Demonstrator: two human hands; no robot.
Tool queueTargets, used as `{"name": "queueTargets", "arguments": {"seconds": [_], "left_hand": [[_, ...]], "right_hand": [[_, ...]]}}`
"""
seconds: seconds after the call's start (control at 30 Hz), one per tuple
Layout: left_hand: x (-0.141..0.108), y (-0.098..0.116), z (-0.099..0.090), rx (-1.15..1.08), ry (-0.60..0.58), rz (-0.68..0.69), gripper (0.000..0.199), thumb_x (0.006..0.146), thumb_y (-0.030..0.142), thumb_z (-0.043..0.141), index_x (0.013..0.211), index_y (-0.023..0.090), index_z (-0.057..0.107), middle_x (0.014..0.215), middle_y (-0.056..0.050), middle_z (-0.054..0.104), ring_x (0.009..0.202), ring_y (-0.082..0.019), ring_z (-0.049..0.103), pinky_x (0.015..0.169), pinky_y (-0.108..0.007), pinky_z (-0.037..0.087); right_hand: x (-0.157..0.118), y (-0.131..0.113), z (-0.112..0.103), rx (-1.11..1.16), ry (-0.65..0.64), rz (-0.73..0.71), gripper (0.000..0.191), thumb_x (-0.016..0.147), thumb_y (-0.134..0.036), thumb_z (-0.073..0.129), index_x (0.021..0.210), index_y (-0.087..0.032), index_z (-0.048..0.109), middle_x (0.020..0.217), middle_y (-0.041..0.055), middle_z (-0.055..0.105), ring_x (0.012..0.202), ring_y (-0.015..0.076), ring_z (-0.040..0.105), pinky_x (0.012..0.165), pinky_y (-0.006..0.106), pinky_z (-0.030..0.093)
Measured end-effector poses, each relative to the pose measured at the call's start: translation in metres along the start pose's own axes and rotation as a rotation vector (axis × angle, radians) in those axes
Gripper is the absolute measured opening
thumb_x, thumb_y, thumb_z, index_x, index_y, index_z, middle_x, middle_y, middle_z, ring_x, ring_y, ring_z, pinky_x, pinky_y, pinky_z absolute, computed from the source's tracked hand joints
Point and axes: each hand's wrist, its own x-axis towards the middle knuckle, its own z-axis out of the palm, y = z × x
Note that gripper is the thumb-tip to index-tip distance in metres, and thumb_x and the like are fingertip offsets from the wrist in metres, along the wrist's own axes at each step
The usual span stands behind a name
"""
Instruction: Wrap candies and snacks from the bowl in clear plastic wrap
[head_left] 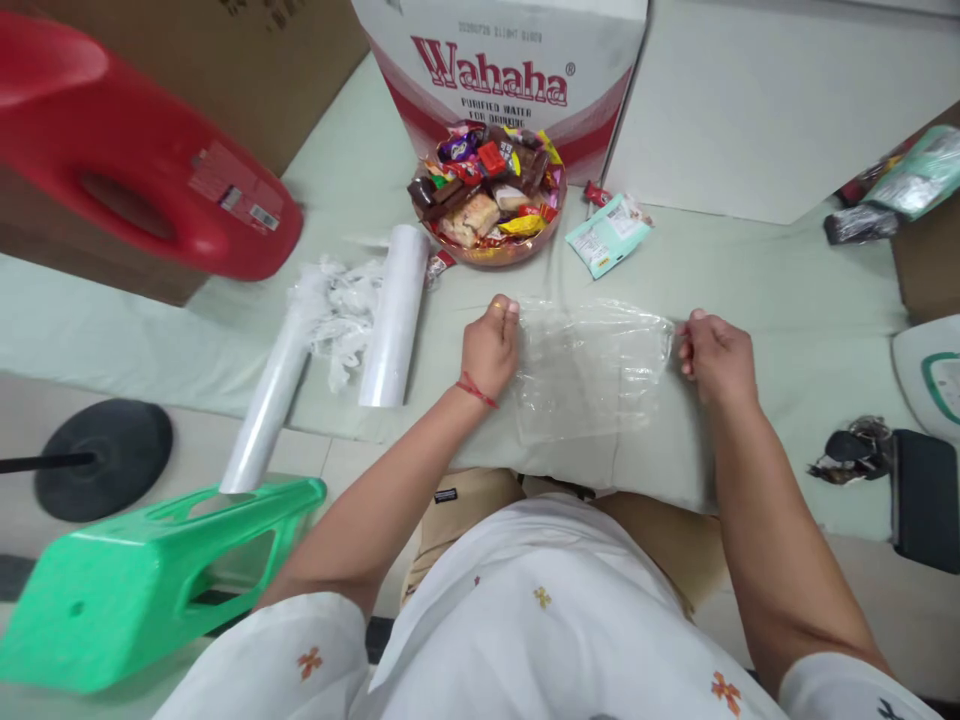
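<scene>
A clear plastic bag is stretched flat between my two hands, just over the near part of the covered table. My left hand pinches its left upper corner, a red string round the wrist. At the opposite corner my right hand is closed on the bag's edge. Beyond the bag stands a round bowl heaped with wrapped candies and snacks. A light green snack packet lies to the bowl's right. Left of my left hand is a roll of plastic bags.
Another plastic roll and crumpled film lie at left. A white Wahaha carton stands behind the bowl. A red jug and a green stool are at left. Keys and a black phone-like object lie at right.
</scene>
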Motion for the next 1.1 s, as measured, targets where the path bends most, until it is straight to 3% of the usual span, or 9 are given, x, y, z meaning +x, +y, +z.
{"name": "queueTargets", "arguments": {"seconds": [0.13, 0.2, 0.3, 0.4, 0.63, 0.9, 1.0, 1.1], "left_hand": [[-0.003, -0.003, 0.012, 0.030, 0.064, -0.044, 0.048, 0.108, 0.060, 0.026, 0.078, 0.024, 0.038, 0.059, 0.003, 0.039, 0.054, -0.016, 0.040, 0.059, -0.032, 0.029], [-0.003, -0.004, 0.015, 0.051, 0.095, -0.061, 0.047, 0.108, 0.059, 0.026, 0.079, 0.024, 0.039, 0.059, 0.003, 0.040, 0.054, -0.016, 0.040, 0.060, -0.032, 0.028], [-0.002, -0.005, 0.015, 0.075, 0.106, -0.078, 0.044, 0.109, 0.055, 0.028, 0.080, 0.024, 0.040, 0.059, 0.003, 0.039, 0.053, -0.016, 0.039, 0.059, -0.032, 0.028], [-0.001, -0.007, 0.013, 0.090, 0.105, -0.097, 0.041, 0.109, 0.051, 0.033, 0.080, 0.024, 0.044, 0.059, 0.003, 0.041, 0.053, -0.016, 0.041, 0.060, -0.032, 0.029], [-0.001, -0.012, 0.011, 0.101, 0.164, -0.122, 0.042, 0.109, 0.051, 0.033, 0.083, 0.023, 0.049, 0.058, 0.002, 0.042, 0.054, -0.017, 0.045, 0.061, -0.032, 0.031], [0.003, -0.014, 0.001, 0.161, 0.078, -0.162, 0.037, 0.109, 0.048, 0.031, 0.091, 0.024, 0.053, 0.062, -0.001, 0.051, 0.062, -0.023, 0.055, 0.063, -0.032, 0.034], [0.003, -0.011, 0.000, 0.204, 0.025, -0.149, 0.037, 0.109, 0.046, 0.031, 0.094, 0.023, 0.055, 0.061, -0.001, 0.052, 0.062, -0.023, 0.056, 0.063, -0.032, 0.034], [0.002, -0.007, -0.001, 0.247, -0.015, -0.153, 0.037, 0.109, 0.046, 0.030, 0.096, 0.023, 0.056, 0.063, -0.002, 0.053, 0.063, -0.023, 0.057, 0.065, -0.032, 0.034]], "right_hand": [[-0.027, -0.008, 0.004, 0.083, -0.393, 0.113, 0.084, 0.079, -0.095, 0.044, 0.092, -0.019, 0.077, 0.087, 0.0116, 0.075, 0.054, 0.0129, 0.055, 0.039, 0.026, 0.035], [-0.041, -0.009, 0.005, 0.099, -0.497, 0.122, 0.080, 0.080, -0.092, 0.049, 0.098, -0.020, 0.079, 0.097, 0.0117, 0.077, 0.056, 0.0122, 0.052, 0.041, 0.027, 0.033], [-0.052, -0.006, 0.005, 0.072, -0.419, 0.080, 0.051, 0.072, -0.069, 0.081, 0.091, -0.021, 0.078, 0.088, 0.0057, 0.076, 0.055, 0.0095, 0.045, 0.046, 0.025, 0.031], [-0.052, 0.000, 0.005, 0.103, -0.299, 0.099, 0.043, 0.063, -0.054, 0.091, 0.086, -0.020, 0.076, 0.071, 0.0006, 0.069, 0.052, 0.0073, 0.039, 0.047, 0.023, 0.028], [-0.054, 0.017, 0.009, 0.108, -0.188, 0.100, 0.034, 0.075, -0.048, 0.082, 0.090, -0.019, 0.074, 0.072, -0.0003, 0.067, 0.046, 0.0051, 0.028, 0.042, 0.023, 0.018], [-0.064, 0.031, -0.005, -0.083, -0.034, 0.057, 0.024, 0.084, -0.044, 0.069, 0.089, -0.020, 0.070, 0.065, -0.0029, 0.058, 0.047, 0.0083, 0.032, 0.044, 0.024, 0.025], [-0.054, 0.022, -0.009, -0.277, 0.001, -0.060, 0.025, 0.087, -0.045, 0.065, 0.084, -0.020, 0.070, 0.059, -0.0037, 0.051, 0.051, 0.0114, 0.038, 0.050, 0.027, 0.032], [-0.031, 0.007, 0.001, -0.405, -0.047, -0.264, 0.022, 0.087, -0.041, 0.063, 0.086, -0.021, 0.073, 0.071, 0.0011, 0.062, 0.064, 0.0162, 0.052, 0.064, 0.032, 0.044]]}}
